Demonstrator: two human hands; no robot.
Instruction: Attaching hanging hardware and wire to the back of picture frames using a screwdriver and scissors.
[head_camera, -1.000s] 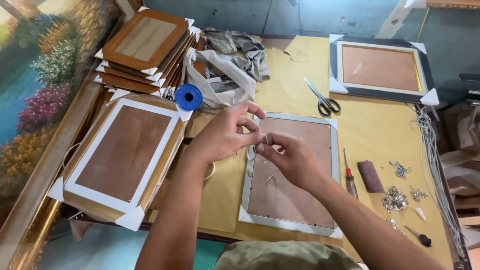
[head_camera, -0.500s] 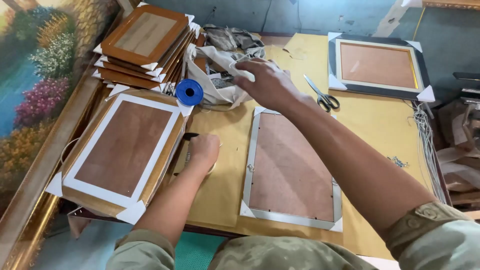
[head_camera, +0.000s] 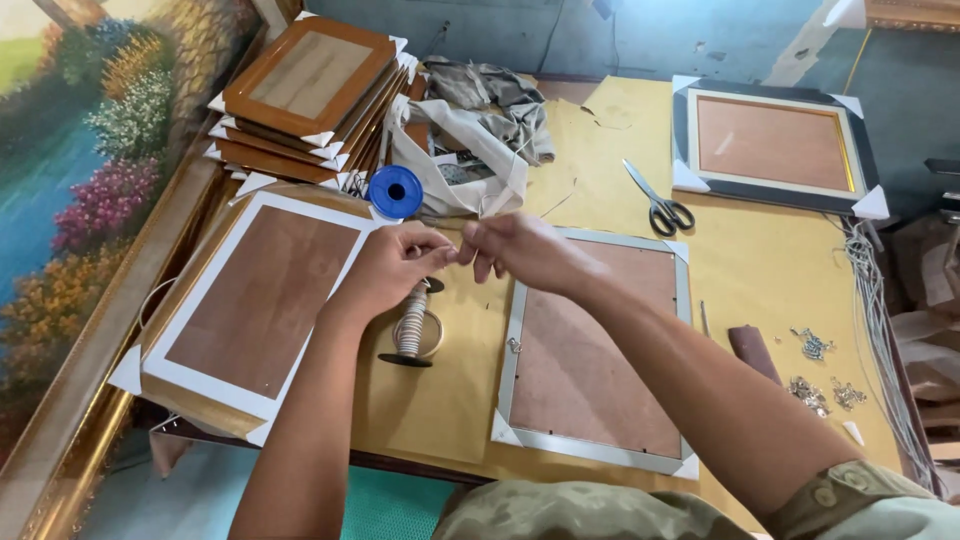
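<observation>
At twelve o'clock of the wire spool (head_camera: 411, 325), left hand (head_camera: 392, 268) and right hand (head_camera: 520, 250) have rejoined, fingers pinched nearly shut, seemingly on wire drawn for the silver frame (head_camera: 600, 350) at three o'clock.

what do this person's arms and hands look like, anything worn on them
Both hands are bare: the left hand and right hand show no gloves, rings or watch. The forearms are uncovered too. The right arm has a pale grey-green sleeve pushed up to the elbow, with a mottled cuff carrying two round buttons. No left sleeve shows.
</observation>
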